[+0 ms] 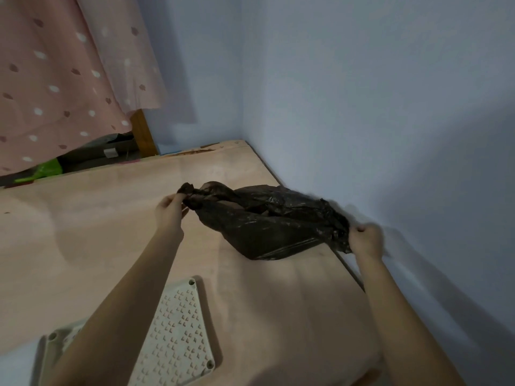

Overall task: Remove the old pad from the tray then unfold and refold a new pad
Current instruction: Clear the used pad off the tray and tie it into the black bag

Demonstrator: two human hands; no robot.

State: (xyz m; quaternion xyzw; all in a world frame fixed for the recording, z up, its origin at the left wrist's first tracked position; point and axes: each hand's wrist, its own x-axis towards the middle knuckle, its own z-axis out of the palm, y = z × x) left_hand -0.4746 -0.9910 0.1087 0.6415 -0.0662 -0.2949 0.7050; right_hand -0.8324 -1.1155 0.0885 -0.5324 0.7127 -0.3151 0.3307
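Both hands grip a black bag (267, 221) stretched between them over a wooden board (83, 218): the left hand (170, 208) pinches a bunched end at 9 o'clock of the bag, the right hand (365, 238) clenches the crumpled end at 3 o'clock. The bag bulges in the middle, but its contents cannot be made out, and no pad can be told apart in it. The perforated white tray (178, 327) lies on the board at 7 o'clock of the bag, partly under the left forearm, well apart from both grips.
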